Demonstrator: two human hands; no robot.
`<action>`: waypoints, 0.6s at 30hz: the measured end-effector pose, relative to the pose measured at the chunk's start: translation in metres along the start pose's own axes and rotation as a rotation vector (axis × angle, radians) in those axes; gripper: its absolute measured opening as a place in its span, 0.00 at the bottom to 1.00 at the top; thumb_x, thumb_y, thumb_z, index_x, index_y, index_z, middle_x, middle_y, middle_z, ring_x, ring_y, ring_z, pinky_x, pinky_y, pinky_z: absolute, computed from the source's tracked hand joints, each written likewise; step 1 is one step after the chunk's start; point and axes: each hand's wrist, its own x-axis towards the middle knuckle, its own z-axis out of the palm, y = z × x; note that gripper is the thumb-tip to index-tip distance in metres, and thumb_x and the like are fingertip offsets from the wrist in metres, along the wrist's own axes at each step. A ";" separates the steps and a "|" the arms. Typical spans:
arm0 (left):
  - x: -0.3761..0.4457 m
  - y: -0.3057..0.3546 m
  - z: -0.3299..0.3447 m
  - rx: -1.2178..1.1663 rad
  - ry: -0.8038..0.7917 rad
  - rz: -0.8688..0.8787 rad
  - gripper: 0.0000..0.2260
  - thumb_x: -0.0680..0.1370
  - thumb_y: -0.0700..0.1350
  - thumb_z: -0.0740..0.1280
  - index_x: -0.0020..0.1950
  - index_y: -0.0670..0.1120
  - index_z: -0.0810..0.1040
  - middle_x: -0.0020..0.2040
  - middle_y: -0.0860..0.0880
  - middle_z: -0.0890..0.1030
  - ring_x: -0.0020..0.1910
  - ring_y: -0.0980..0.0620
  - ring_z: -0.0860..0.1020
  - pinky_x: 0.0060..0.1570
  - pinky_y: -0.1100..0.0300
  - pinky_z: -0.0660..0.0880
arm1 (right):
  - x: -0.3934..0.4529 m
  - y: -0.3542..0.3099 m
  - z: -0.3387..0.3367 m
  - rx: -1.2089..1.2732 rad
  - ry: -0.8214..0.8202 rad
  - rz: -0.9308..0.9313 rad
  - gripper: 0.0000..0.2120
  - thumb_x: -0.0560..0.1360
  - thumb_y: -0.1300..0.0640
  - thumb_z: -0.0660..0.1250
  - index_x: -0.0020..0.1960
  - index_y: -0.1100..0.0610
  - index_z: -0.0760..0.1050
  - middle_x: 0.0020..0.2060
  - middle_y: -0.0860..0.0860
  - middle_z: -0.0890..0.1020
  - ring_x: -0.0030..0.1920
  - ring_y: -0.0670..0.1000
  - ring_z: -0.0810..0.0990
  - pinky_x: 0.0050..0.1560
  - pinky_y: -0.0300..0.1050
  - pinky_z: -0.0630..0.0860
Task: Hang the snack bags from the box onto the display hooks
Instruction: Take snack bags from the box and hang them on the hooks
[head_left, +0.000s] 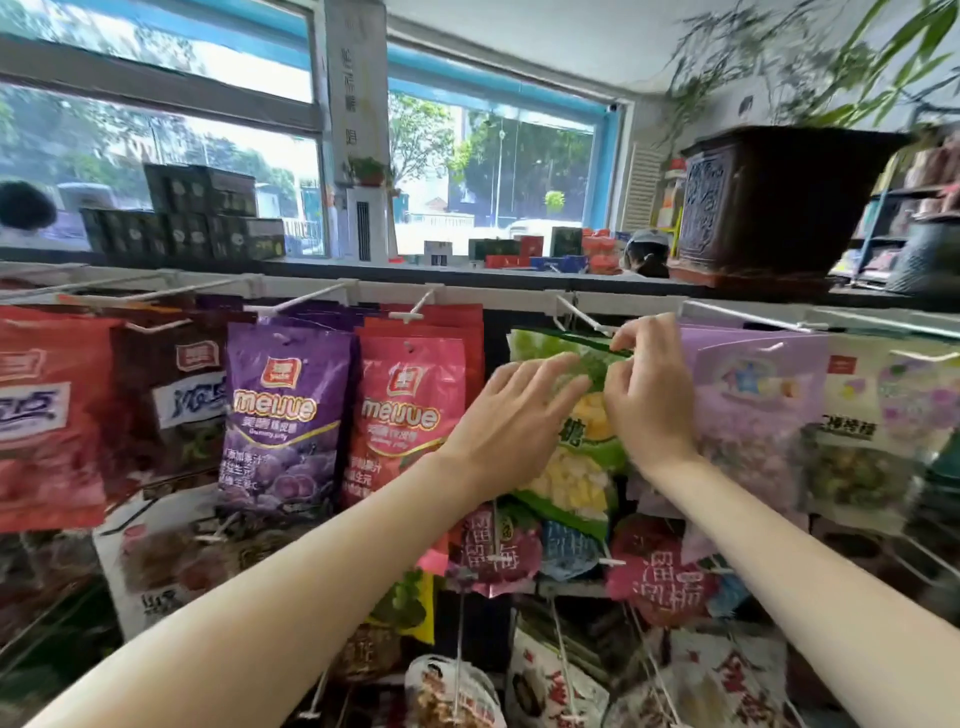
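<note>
Green snack bag (571, 467) hangs at the white display hook (584, 318), between one red Meijue bag (410, 415) and one lilac bag (753, 405). Right hand (647, 395) pinches its top edge; left hand (519, 415) rests flat, fingers straight, on its front.

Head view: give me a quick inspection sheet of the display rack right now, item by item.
Surface: top rail carrying white display hooks, each row loaded with hanging bags.
Job's things: green snack bag held up at its top edge just below a bare hook; whether it is threaded on cannot be told.
Clutter: purple bags, red bags and lilac bags beside it; more packets on lower hooks.
Hands: left hand flat on the bag's front, fingers straight; right hand pinches the top edge.
Cables: nothing seen.
Surroundings: windows behind, stacked boxes on the ledge, dark planter at right.
</note>
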 end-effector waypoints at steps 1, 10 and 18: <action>-0.008 -0.002 -0.007 0.006 0.024 0.041 0.24 0.68 0.42 0.54 0.63 0.46 0.72 0.64 0.44 0.74 0.58 0.45 0.76 0.57 0.53 0.73 | -0.001 -0.010 0.000 0.003 0.009 0.021 0.06 0.70 0.71 0.58 0.45 0.65 0.71 0.43 0.60 0.73 0.37 0.49 0.67 0.31 0.38 0.56; -0.166 -0.115 -0.086 0.065 0.086 -0.061 0.22 0.66 0.47 0.56 0.59 0.46 0.68 0.59 0.46 0.76 0.54 0.47 0.72 0.56 0.54 0.64 | -0.050 -0.206 0.044 -0.021 -0.222 -0.368 0.09 0.70 0.62 0.55 0.42 0.61 0.73 0.40 0.54 0.76 0.30 0.54 0.75 0.26 0.43 0.70; -0.309 -0.257 -0.166 0.254 -0.083 -0.330 0.23 0.62 0.42 0.69 0.56 0.45 0.72 0.55 0.44 0.77 0.50 0.43 0.79 0.49 0.51 0.75 | -0.063 -0.381 0.136 -0.234 -0.634 -0.661 0.10 0.78 0.60 0.56 0.56 0.60 0.73 0.51 0.55 0.77 0.47 0.61 0.81 0.38 0.49 0.71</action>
